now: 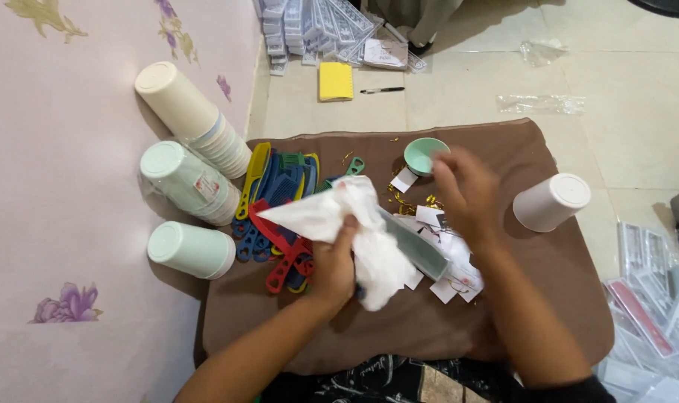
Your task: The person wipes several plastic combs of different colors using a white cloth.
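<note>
Both hands work over the brown cloth (pixel 518 298) spread on the tiled floor (pixel 459 97). My left hand (pixel 332 269) is closed around a crumpled white plastic bag (pixel 354 224), gripping it near the middle so that it bunches above and below my fingers. A grey-green rectangular case (pixel 421 250) pokes out from under the bag on its right. My right hand (pixel 462 190) hovers just right of the bag, blurred, fingers loosely curled; I cannot tell whether it holds anything. Beneath it lie small white paper tags (pixel 448 287) and bits of gold foil (pixel 403 200). Just far of that hand sits a small mint-green bowl (pixel 423 154). Left of the bag is a heap of plastic combs in blue, red, yellow and green (pixel 280 216). Further left, three stacks of paper cups (pixel 190 186) lie on their sides against a pale floral sheet (pixel 71 224). A single white cup (pixel 550 201) stands upside down at the right. Far off lie a yellow notepad (pixel 335 80) and a black pen (pixel 381 90).
</note>
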